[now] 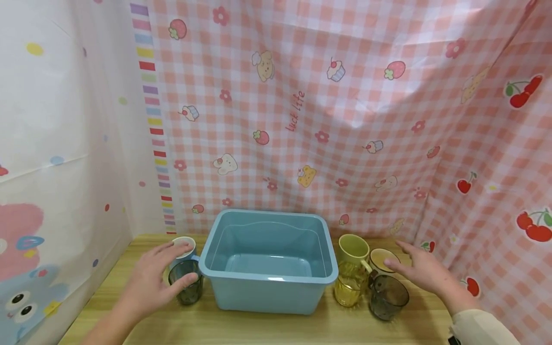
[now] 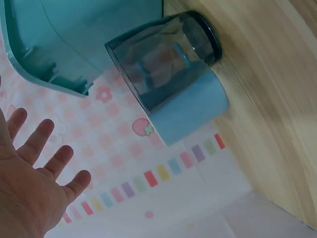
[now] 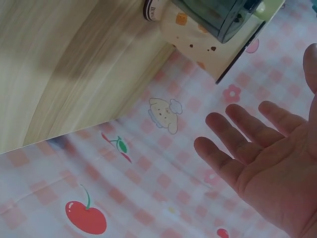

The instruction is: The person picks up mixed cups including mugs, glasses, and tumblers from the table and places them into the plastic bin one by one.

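My left hand point(image 1: 148, 280) hovers over the left group of cups with its fingers spread and nothing held. Beneath it are a dark glass cup point(image 1: 189, 291) and, behind that, a light blue mug point(image 2: 198, 109). On the right, my other hand point(image 1: 424, 270) reaches in with straight, parted fingers and an empty palm. Nearest to it are a cream mug point(image 3: 190, 44) with a dark rim and a dark glass mug point(image 1: 389, 299). A green mug point(image 1: 353, 247) and a yellow glass cup point(image 1: 347, 291) stand closer to the bin.
Between the two groups of cups, a blue plastic bin point(image 1: 267, 293) stands with nothing inside. It sits on a wood-grain table point(image 1: 241, 330). A pink checked cloth point(image 1: 284, 182) hangs behind the table, and printed cloth encloses both sides.
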### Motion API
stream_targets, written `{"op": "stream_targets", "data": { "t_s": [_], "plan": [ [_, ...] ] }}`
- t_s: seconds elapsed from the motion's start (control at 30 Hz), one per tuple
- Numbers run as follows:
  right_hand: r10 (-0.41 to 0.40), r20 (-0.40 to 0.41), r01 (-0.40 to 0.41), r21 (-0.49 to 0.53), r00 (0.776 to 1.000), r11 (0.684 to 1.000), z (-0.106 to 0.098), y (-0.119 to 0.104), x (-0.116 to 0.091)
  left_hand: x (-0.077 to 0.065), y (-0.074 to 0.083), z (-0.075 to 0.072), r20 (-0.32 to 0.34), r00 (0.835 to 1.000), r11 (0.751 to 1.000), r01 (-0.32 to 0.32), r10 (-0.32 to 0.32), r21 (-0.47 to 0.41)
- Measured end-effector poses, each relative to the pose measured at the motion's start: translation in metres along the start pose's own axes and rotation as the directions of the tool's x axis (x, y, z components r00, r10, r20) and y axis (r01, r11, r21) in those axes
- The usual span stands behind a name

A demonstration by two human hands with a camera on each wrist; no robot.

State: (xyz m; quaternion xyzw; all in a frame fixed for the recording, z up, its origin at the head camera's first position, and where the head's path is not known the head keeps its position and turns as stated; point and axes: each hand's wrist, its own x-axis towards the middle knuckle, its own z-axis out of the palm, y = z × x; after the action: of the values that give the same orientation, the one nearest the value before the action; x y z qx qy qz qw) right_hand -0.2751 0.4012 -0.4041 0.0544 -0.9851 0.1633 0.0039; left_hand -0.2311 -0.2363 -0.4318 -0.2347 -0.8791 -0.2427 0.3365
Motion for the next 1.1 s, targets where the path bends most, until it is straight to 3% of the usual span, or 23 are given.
{"op": "stream_targets", "data": {
  "t_s": [0.63,1.1],
  "plan": [
    [-0.063,-0.042,0.063,-0.011,0.997,0.998,0.007,-0.023,-0.012,-0.002,0.018,0.016,0.012,0.999,0.998,-0.045,0.045,0.033],
    [-0.241,-0.078,0.237,-0.048,0.967,0.97,0.018,-0.049,-0.016,-0.005,0.024,0.022,0.011,0.999,0.999,-0.045,0.045,0.03]
  ]
}}
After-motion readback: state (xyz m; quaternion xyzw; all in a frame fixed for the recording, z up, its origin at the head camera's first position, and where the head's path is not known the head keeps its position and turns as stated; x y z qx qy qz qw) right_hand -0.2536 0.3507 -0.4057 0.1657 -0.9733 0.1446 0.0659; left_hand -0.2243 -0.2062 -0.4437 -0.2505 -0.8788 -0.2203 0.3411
